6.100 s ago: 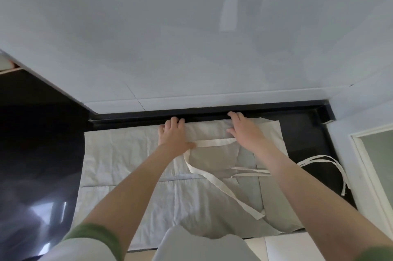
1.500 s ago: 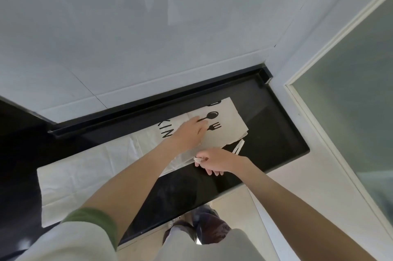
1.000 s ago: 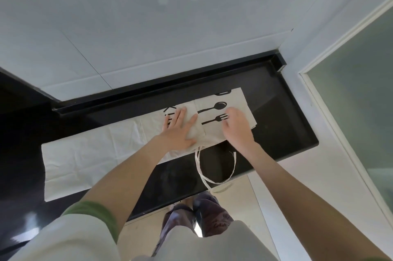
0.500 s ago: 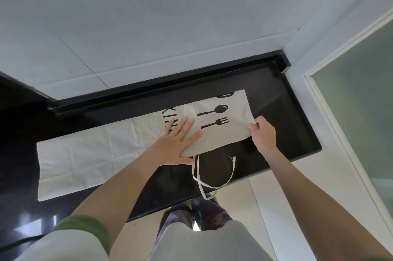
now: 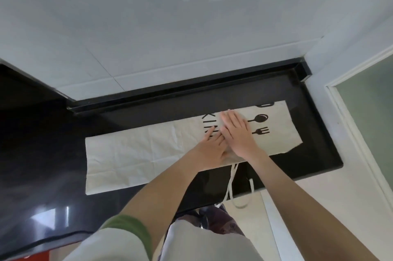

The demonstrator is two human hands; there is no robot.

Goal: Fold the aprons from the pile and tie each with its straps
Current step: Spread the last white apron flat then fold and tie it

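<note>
Black tabletop [image 5: 297, 154] below a white tiled wall [image 5: 170, 26] carries a cream apron [image 5: 138, 154], folded into a long strip with its spoon-and-fork print facing up. The left hand [image 5: 209, 149] and right hand [image 5: 238, 135] press flat on it, fingers straight, side by side and touching. Its straps [image 5: 230, 184] dangle over the front edge.

I'm seeing a matt, creased cream cloth apron [image 5: 131, 154] on a glossy black counter [image 5: 308, 150]; smooth, shiny pale wall tiles [image 5: 170, 26] behind.
</note>
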